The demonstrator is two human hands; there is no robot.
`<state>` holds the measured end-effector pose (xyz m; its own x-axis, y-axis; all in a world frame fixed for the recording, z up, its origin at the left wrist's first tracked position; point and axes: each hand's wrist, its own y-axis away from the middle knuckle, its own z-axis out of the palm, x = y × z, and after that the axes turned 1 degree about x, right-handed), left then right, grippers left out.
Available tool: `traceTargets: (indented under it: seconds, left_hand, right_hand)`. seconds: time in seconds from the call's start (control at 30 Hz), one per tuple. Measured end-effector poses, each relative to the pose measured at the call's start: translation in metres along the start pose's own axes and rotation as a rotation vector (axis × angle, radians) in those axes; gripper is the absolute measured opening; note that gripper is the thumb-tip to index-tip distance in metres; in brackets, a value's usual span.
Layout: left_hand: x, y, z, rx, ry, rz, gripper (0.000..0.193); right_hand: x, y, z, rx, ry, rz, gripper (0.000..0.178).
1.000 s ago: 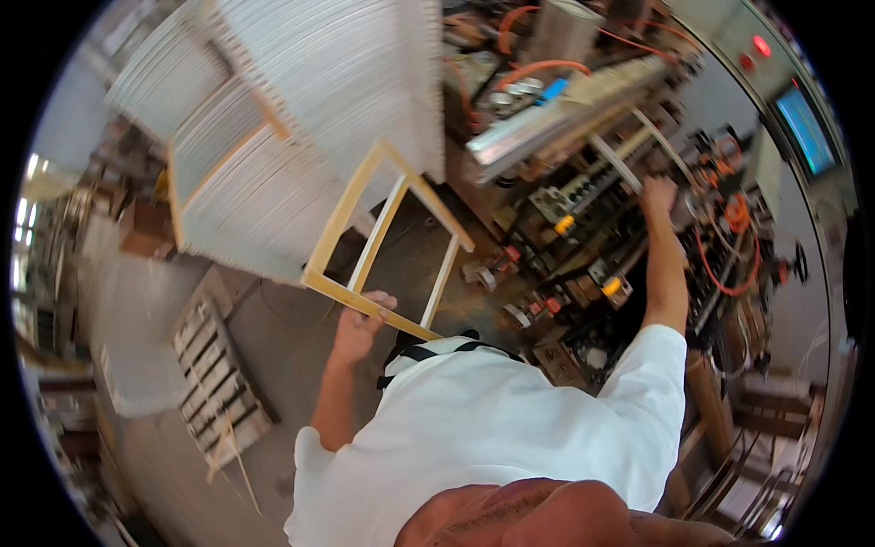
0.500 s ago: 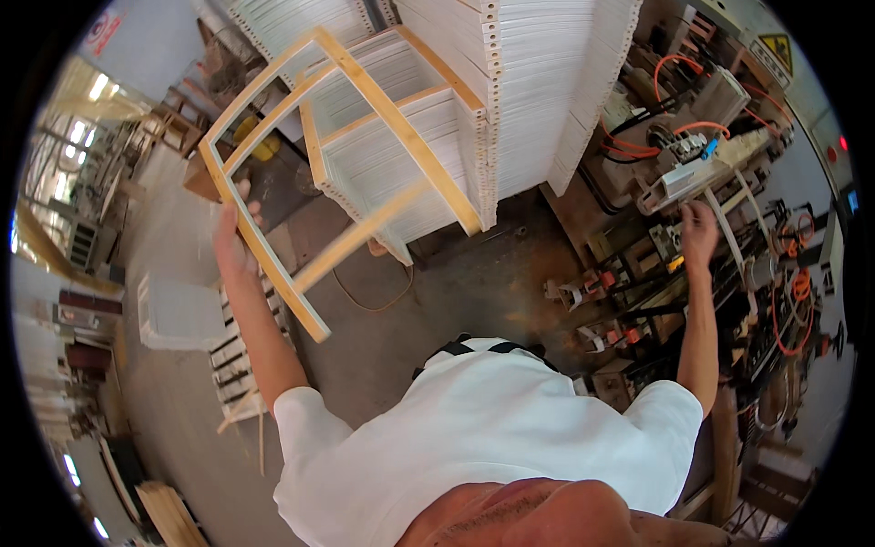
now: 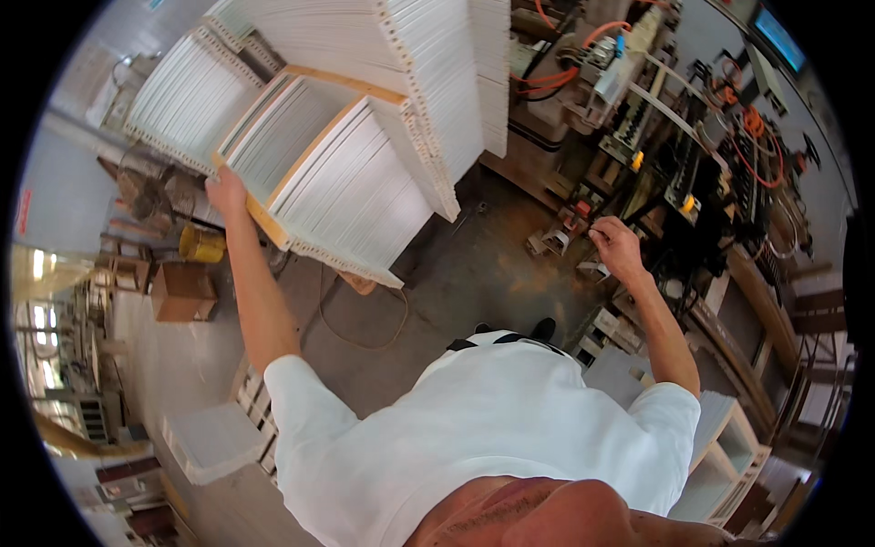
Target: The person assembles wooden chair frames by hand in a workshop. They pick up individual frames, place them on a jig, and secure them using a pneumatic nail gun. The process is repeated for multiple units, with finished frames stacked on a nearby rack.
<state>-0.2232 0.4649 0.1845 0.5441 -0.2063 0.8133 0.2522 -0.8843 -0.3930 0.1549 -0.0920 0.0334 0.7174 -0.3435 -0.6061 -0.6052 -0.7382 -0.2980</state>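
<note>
My left hand (image 3: 226,191) is closed on the left edge of a wooden frame (image 3: 375,89) with pale wood faces and white sides. The frame lies on top of a stack of similar white-edged frames (image 3: 365,182), its crossbar running across the middle. My right hand (image 3: 616,244) hangs in the air to the right, apart from the stack, with its fingers curled together. Whatever they may hold is hidden. Below and beyond that hand is a red-and-metal clamp (image 3: 576,217) on the machine.
Taller stacks of white frames (image 3: 437,91) stand behind. A machine with orange hoses (image 3: 606,41) fills the right side. On the left are a cardboard box (image 3: 183,293) and a yellow bucket (image 3: 201,243). A cable (image 3: 406,319) loops over the floor.
The frame my left hand held up in the air now lies on the stack. My right hand has come away from the machine, down and inward. The view has turned right.
</note>
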Motion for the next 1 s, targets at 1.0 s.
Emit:
traceTargets:
  seconds: [1.0]
  left_hand:
    - [0.107, 0.115, 0.010, -0.866, -0.587, 0.760, 0.055]
  right_hand:
    - [0.036, 0.189, -0.300, 0.165, 0.456, 0.242, 0.014]
